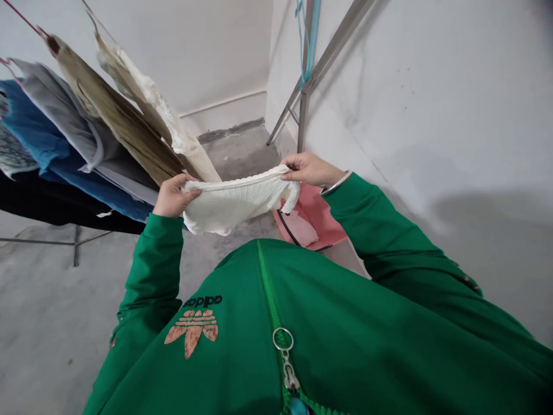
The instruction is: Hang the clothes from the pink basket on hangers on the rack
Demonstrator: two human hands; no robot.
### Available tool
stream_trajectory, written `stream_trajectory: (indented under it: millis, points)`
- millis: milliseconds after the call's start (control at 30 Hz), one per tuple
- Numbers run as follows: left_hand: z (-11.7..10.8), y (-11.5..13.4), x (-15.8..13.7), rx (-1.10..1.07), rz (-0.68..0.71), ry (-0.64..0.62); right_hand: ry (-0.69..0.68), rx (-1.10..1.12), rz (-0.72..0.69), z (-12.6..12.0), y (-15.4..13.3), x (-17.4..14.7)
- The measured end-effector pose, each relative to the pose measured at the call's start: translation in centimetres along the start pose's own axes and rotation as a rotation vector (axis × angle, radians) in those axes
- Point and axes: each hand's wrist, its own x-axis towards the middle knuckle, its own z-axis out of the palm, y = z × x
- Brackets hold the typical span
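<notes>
A pair of thin white ribbed underpants (235, 202) is stretched out in front of my chest, its scalloped upper edge pulled nearly straight. My left hand (175, 195) pinches one end of that edge between thumb and fingers. At the other end, my right hand (310, 170) grips the same edge, slightly higher. The cloth hangs loosely below, with a looped, gathered part near my right hand. Behind and below it, a pink basin (322, 213) is partly hidden by the cloth and my right sleeve; pale pink cloth lies inside.
To the left, several garments hang in a row, among them brown trousers (108, 109), a grey garment (60, 104) and a blue garment (34, 129). A metal rack leg (302, 118) with blue cord (313, 46) stands by the right wall. Rack feet (76, 245) rest on the concrete floor.
</notes>
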Motion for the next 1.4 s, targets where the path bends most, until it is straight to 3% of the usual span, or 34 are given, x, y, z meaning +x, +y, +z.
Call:
stream_trajectory:
  millis: [100, 233, 367, 533, 733, 867, 1000, 1300, 1400]
  points:
    - [-0.5, -0.5, -0.4, -0.021, 0.02, 0.002, 0.066, 0.175, -0.006, 0.4, -0.6, -0.2]
    - [-0.2, -0.8, -1.0, -0.14, 0.076, -0.031, 0.268, 0.298, -0.002, 1.3, -1.7, 0.0]
    - [0.4, -1.1, -1.3, -0.252, 0.018, -0.15, 0.433, 0.326, -0.029, 1.8, -2.8, 0.2]
    - [1.2, -1.4, -1.9, -0.41, -0.114, -0.303, 0.49, 0.348, -0.116, 1.8, -4.3, -0.3]
    - [2.5, -1.6, -2.6, -0.491, -0.124, -0.231, 0.512, 0.493, -0.139, 1.7, -5.1, -0.7]
    - [3.1, -2.0, -3.0, -0.425, -0.105, -0.103, 0.529, 0.544, -0.113, 1.7, -5.2, -0.6]
    - [3.2, -1.7, -3.2, -0.189, 0.033, -0.014, 0.527, 0.525, -0.095, 1.8, -5.3, -0.6]
    - [2.7, -1.1, -2.7, 0.017, 0.204, -0.097, 0.531, 0.416, -0.054, 1.0, -3.4, -0.1]
    - [2.1, -0.8, -2.9, -0.017, 0.283, -0.209, 0.535, 0.279, -0.066, 0.1, -1.9, 0.3]
